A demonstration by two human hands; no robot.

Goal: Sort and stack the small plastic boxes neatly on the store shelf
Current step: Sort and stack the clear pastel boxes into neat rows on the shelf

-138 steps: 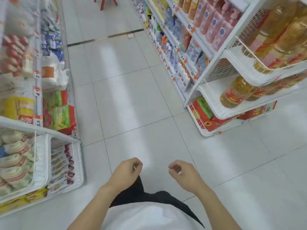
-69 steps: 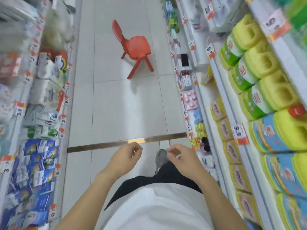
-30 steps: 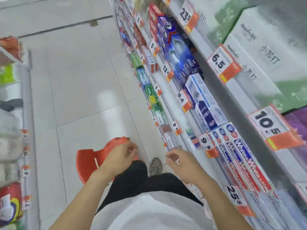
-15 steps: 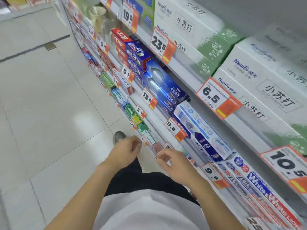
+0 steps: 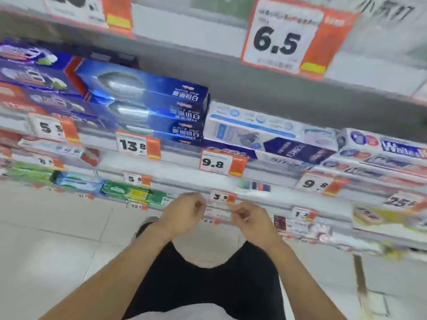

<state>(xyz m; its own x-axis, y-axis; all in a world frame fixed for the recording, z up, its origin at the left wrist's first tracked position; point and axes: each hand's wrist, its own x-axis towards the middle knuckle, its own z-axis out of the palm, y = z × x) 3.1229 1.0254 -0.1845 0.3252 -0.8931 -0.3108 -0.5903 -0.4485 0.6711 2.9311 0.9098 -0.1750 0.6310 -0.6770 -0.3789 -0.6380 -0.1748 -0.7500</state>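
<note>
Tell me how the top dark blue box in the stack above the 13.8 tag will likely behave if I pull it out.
The top dark blue box looks like a long, flat-sided carton, so it is probably stiff, fairly light and unlikely to roll. Its glossy faces may slide easily. It lies on two similar boxes, which may shift with it.

The boxes sit lying flat in stacks along the store shelf (image 5: pixel 180 161), dark blue boxes (image 5: pixel 147 105) piled three high on the left, a white and blue box (image 5: pixel 265 129) just beside them, white boxes (image 5: pixel 381 155) further right, all kinda blurry.
</note>
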